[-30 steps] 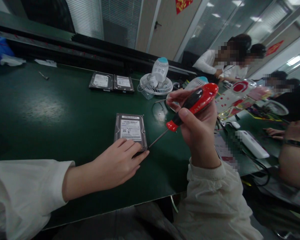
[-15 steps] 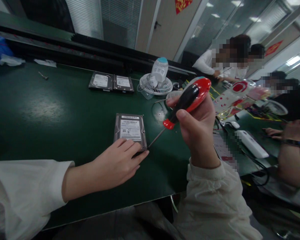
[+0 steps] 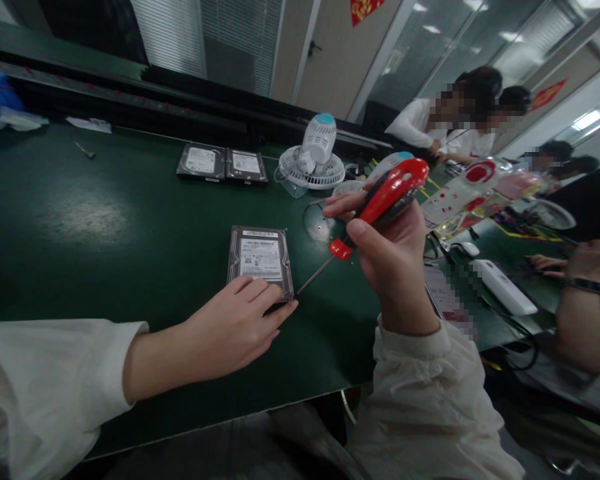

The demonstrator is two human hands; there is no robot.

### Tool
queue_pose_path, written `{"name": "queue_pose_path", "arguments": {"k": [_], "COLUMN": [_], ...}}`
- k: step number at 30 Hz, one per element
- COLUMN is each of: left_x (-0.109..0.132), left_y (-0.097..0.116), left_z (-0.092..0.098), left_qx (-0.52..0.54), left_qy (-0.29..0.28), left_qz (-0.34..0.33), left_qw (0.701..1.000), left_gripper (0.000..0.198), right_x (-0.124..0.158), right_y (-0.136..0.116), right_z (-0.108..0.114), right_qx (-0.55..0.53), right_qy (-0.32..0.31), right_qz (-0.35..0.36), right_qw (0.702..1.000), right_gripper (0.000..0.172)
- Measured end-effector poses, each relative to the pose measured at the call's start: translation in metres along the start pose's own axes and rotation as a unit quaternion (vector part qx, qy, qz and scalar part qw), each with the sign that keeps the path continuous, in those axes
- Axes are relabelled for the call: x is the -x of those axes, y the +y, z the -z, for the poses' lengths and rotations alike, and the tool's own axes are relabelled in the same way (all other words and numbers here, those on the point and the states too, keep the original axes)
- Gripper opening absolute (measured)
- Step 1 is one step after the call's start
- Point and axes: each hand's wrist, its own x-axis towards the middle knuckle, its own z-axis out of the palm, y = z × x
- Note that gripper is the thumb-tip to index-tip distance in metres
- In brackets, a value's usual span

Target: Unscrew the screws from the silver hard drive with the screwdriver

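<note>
A hard drive with a white label lies on the green table, its near edge covered by my left hand. The fingers of that hand hold the drive, with the index fingertip at its near right corner. My right hand is closed around the red and black handle of a screwdriver. The shaft slants down to the left, and its tip meets the drive's near right corner. Whether a screw sits under the tip is too small to tell.
Two more hard drives lie side by side farther back. A white fan stands near the table's back edge. To the right are a white power strip, cables and a clear bottle-like object. A co-worker's arm rests at the far right.
The screwdriver handle has turned in my right hand, showing more red on top, and my fingers have shifted around it. My left hand and the hard drive have stayed put.
</note>
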Motion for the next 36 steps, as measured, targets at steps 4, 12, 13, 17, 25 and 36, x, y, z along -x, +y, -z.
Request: {"name": "queue_pose_path", "arguments": {"k": [4,12,13,17,25,36], "left_x": [0.0,-0.0004,-0.0005,-0.0012,-0.0003,-0.0014], "left_y": [0.0001,0.0004,0.0004,0.0004,0.0007,0.0001], "left_z": [0.0006,-0.0001,0.0,0.0011,0.001,-0.0002], "left_qx": [0.001,-0.003,-0.004,-0.01,-0.004,-0.003], "left_qy": [0.002,0.001,0.0,-0.001,0.007,0.003], "left_qz": [0.001,-0.001,-0.001,0.0,-0.001,0.0], "left_qw": [1.0,1.0,1.0,1.0,1.0,1.0], "left_gripper": [0.04,0.041,0.041,0.039,0.04,0.04], "right_x": [-0.0003,0.0003,0.0007,0.0015,-0.0005,0.0001], "right_y": [-0.0006,-0.0046,-0.0041,-0.002,-0.0019,-0.0018], "right_z": [0.001,0.0019,0.0008,-0.0029,0.0034,0.002], "right_qx": [-0.052,-0.03,-0.017,0.007,-0.08,-0.054], "right_qy": [-0.019,-0.025,-0.021,-0.013,-0.052,-0.035], "right_qz": [-0.004,-0.054,-0.05,-0.009,-0.037,-0.014], "right_qw": [0.998,0.998,0.998,1.0,0.995,0.998], "right_gripper": [0.034,0.042,0.039,0.031,0.046,0.037]}}
